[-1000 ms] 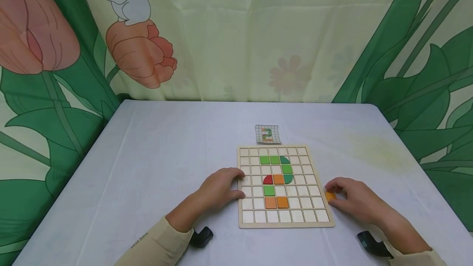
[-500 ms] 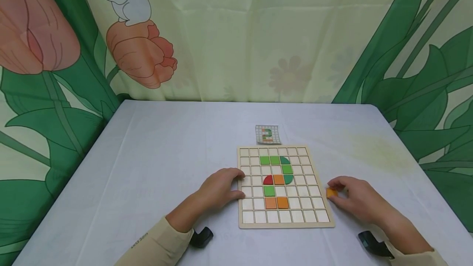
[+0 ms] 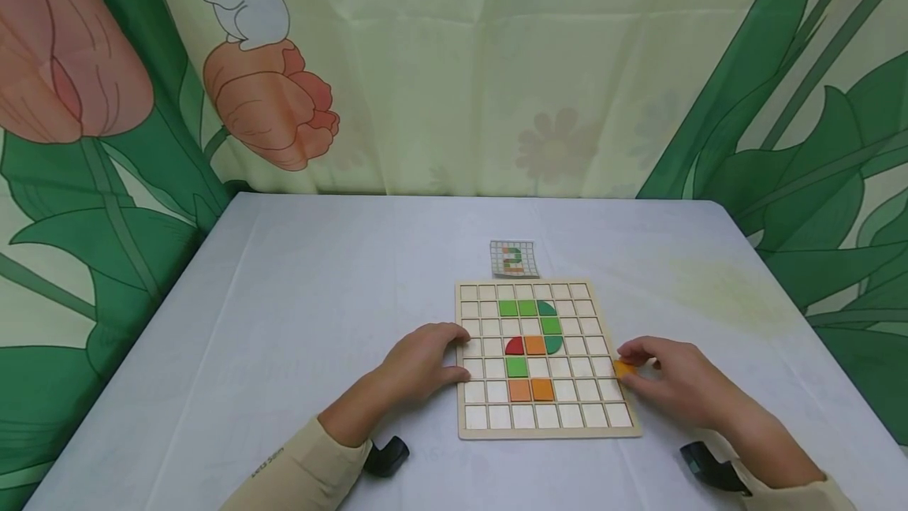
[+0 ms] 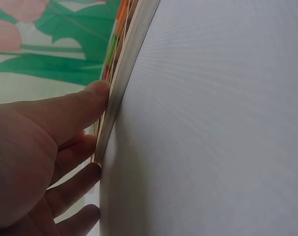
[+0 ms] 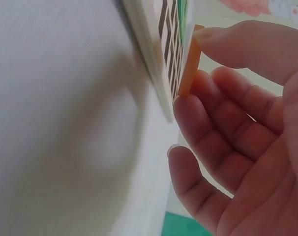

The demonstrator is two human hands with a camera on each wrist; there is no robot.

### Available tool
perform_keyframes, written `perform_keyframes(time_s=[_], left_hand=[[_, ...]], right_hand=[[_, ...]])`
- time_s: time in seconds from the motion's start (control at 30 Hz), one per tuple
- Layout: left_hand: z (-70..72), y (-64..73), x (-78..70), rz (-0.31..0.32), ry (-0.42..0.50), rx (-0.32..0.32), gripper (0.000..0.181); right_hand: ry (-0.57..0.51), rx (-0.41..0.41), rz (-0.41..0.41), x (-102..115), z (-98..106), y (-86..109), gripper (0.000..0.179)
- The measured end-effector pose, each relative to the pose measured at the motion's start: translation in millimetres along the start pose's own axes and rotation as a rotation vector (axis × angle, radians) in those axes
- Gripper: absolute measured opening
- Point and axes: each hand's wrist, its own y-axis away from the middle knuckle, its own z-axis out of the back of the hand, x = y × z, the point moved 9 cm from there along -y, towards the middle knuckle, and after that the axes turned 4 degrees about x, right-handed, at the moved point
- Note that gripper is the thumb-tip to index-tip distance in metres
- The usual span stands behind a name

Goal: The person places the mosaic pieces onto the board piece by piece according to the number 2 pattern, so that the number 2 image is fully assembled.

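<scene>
A light wooden grid board (image 3: 546,433) lies on the table, with green, red and orange tiles set in several of its cells. My left hand (image 3: 418,363) rests against the board's left edge; in the left wrist view the thumb (image 4: 92,96) touches the rim and the fingers are spread loosely below. At the opposite edge, my right hand (image 3: 681,382) pinches an orange tile (image 5: 191,66) between thumb and fingers. In the head view that tile overlaps the board's right rim, and in the right wrist view it stands close over the grid. The two lowest seated tiles (image 3: 531,389) are orange.
Just behind the board lies a small pattern card (image 3: 514,259) with a coloured figure on a grid. A white cloth covers the table (image 3: 319,259). Behind it hangs a printed curtain (image 3: 440,85). Black wrist devices (image 3: 387,456) sit beneath both forearms.
My right hand drew the orange tile slightly away from the board, then brought it left over the right rim. My left hand and the seated tiles stay where they were.
</scene>
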Motion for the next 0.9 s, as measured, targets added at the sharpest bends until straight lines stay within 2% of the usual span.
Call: perform_keyframes(time_s=[0.33,0.9], left_hand=[[-1.0,-0.2,0.7,0.005,-0.003,0.001,0.047],[-0.6,-0.1,1.4,0.014,0.001,0.001,0.049]], right_hand=[[0.005,0.042,0.03,16.6,-6.9,-5.0,0.032],[-0.042,0.104,0.108,45.7,-25.1,-12.4,0.024]])
